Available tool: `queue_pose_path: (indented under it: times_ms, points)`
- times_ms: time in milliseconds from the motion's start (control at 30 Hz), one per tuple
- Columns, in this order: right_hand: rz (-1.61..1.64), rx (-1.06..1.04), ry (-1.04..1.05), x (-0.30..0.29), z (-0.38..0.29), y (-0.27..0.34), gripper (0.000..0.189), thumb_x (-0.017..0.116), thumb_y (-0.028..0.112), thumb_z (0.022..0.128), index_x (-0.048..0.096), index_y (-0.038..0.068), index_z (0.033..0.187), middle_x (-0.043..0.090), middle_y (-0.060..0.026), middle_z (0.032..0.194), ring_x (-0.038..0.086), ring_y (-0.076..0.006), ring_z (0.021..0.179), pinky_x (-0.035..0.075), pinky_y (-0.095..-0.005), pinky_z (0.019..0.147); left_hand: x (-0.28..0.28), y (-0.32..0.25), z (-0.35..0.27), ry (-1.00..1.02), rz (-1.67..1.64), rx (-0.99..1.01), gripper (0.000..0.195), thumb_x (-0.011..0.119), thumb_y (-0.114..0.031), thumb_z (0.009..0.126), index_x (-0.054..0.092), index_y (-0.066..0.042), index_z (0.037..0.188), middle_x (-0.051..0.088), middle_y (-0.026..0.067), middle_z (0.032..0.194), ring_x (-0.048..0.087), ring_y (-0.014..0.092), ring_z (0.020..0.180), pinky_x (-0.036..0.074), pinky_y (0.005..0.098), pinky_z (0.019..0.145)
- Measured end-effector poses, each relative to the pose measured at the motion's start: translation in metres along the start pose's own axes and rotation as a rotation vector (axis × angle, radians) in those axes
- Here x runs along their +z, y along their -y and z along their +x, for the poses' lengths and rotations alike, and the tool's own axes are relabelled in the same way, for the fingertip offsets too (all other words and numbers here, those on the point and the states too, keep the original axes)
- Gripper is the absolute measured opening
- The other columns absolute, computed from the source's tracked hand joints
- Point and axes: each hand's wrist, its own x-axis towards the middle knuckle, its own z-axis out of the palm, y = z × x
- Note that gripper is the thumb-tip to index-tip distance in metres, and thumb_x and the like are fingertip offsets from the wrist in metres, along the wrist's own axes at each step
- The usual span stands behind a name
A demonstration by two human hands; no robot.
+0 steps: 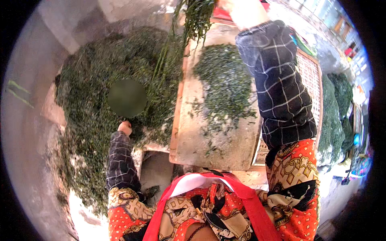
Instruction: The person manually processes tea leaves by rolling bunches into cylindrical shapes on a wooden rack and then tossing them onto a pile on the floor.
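Observation:
My right hand (pixel 245 13), washed out by glare and cut by the top edge, grips a bunch of long dark-green plant strands (pixel 197 22). Loose strands trail down from that bunch. Below it lies a wooden board (pixel 193 144) bearing a heap of chopped green leaves (pixel 226 81). To the left spreads a large pile of dark-green plant matter (pixel 90 78). My left hand (pixel 125 128) is at the near part of this pile, its fingers mostly hidden. A round blurred patch covers the spot just beyond it.
A woven lattice tray (pixel 310 84) in a wooden frame stands right of the board, partly behind my right sleeve. More green heaps (pixel 331 120) lie beyond it. Something red (pixel 221 15) shows past the board's far end. Grey floor (pixel 27 126) borders the large pile.

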Motion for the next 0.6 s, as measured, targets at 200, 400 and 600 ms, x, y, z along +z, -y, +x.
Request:
queue_pose_path:
  times_ms: [200,400,600]
  points:
    - [-0.061,0.045,-0.256,-0.051,-0.076,0.011,0.010,0.057,0.011,0.089,0.058,0.001,0.086,0.057,-0.0026,0.071,0.045,-0.0082,0.051,0.038,-0.0220,0.048,-0.157,-0.136,-0.017,-0.366,-0.369,0.123,0.031,0.059,-0.036,0.088,0.068,-0.007,0.085,0.068,0.0108,0.083,0.062,0.026,0.074,0.051,0.0365,0.069]
    - [-0.176,0.205,-0.388,-0.074,-0.211,0.002,0.019,0.051,0.018,0.096,0.058,0.003,0.105,0.060,-0.0026,0.076,0.043,-0.0033,0.057,0.033,-0.0182,0.044,-0.125,-0.441,-0.118,0.360,-1.474,0.583,0.079,0.035,-0.067,0.089,0.056,0.004,0.118,0.063,0.0179,0.112,0.058,0.027,0.109,0.044,0.0419,0.097]
    - [-0.049,0.416,-0.260,-0.104,-0.279,0.012,0.027,0.058,0.030,0.094,0.060,0.003,0.093,0.057,-0.0004,0.071,0.036,-0.0032,0.046,0.028,-0.0175,0.038,-0.085,-0.560,-0.140,0.440,-2.161,0.863,0.065,0.044,-0.064,0.087,0.055,-0.005,0.114,0.060,0.0083,0.113,0.059,0.018,0.093,0.051,0.0320,0.071]
